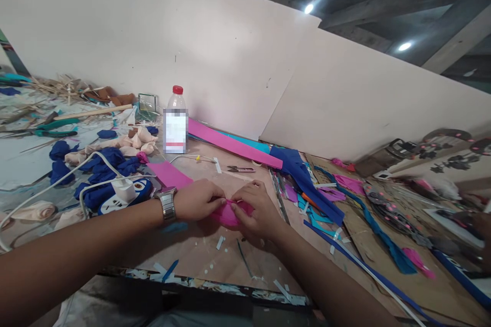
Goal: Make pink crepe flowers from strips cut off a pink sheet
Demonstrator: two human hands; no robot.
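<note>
Both hands meet over the middle of the worktable (199,255), pinching a piece of bright pink crepe paper (228,217). My left hand (199,198), with a metal watch on its wrist, grips the piece's left edge between thumb and fingers. My right hand (259,209) holds its right side, thumb on top and fingers curled behind. Part of the piece is hidden by the fingers. A flat pink strip (169,174) lies just beyond my left wrist. Small thread snips (241,169) rest on the table beyond my right hand.
A bottle with a red cap (177,90) stands near the white partition. Left lie a power strip (126,194) with a white cable, dark blue bundles (107,161) and green-handled pliers (57,127). Long pink (238,145) and blue strips (307,184) lie behind and right. Another person's hand (481,227) shows far right.
</note>
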